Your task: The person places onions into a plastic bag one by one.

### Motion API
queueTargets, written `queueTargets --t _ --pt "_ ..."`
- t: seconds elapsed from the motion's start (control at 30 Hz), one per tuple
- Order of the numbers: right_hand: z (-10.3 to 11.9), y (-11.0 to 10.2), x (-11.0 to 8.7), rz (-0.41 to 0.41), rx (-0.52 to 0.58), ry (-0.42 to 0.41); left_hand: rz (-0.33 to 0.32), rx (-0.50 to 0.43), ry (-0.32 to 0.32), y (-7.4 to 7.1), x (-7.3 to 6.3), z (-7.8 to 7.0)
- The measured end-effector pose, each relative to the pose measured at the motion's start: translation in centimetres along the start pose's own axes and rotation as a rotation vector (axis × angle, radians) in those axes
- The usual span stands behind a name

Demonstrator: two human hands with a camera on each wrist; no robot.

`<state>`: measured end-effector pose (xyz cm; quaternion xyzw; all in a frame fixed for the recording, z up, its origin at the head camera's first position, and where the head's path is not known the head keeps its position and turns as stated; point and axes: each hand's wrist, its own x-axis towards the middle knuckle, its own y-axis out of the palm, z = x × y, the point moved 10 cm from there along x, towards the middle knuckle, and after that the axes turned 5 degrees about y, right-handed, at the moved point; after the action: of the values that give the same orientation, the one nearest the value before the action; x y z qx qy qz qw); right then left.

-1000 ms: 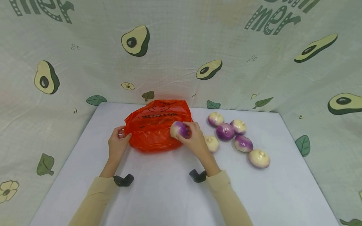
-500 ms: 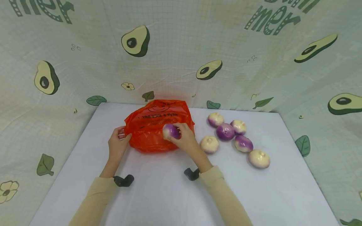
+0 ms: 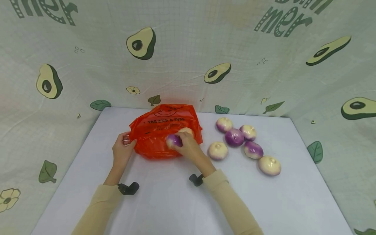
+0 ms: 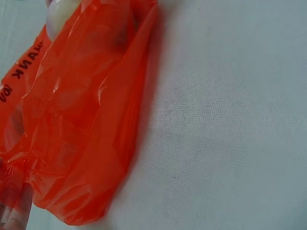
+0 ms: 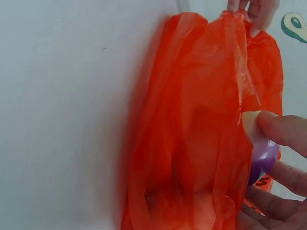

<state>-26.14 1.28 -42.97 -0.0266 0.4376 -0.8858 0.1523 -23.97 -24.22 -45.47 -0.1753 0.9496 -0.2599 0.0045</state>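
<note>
A red plastic bag [image 3: 152,147] with printed lettering lies on its side at the back of the table. My left hand [image 3: 122,150] pinches its left edge between thumb and fingers. In my right hand [image 3: 189,148] is a purple-and-white turnip [image 3: 173,141], held at the bag's mouth. From the right wrist view, the bag's front film partly covers this turnip [image 5: 264,153], with my thumb and fingers around it. A second pale turnip [image 3: 186,130] shows just behind my right hand, against the bag. Whatever lies deeper in the bag is mostly hidden by the film.
Several more turnips [image 3: 234,137] lie grouped on the white table [image 3: 164,202] right of the bag. The nearest of them is a pale turnip [image 3: 218,150]. A patterned cloth [image 3: 182,49] with avocados hangs behind the table.
My right hand has carried the turnip leftward and slightly down to the bag's mouth. The pale turnip behind it has come into sight. My left hand stays on the bag's edge.
</note>
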Motion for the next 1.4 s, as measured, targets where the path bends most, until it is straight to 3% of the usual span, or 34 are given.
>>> queueTargets --t 0.37,0.57,0.77,1.2,1.4 --pt "-0.1 0.24 0.38 -0.018 -0.095 0.032 -0.005 -0.002 0.008 -0.04 0.03 -0.15" --pt "-0.74 0.65 0.68 0.039 -0.12 0.116 0.0 -0.005 -0.001 0.02 -0.04 -0.08" --pt "-0.43 0.55 0.98 0.03 -0.147 0.091 0.005 0.0 -0.011 0.08 -0.01 -0.04" --pt "-0.92 0.55 0.72 0.047 -0.18 0.134 -0.001 -0.003 0.003 0.02 0.04 -0.02" --pt "-0.73 -0.03 0.55 0.011 -0.187 0.119 -0.006 -0.011 0.01 -0.07 0.03 -0.1"
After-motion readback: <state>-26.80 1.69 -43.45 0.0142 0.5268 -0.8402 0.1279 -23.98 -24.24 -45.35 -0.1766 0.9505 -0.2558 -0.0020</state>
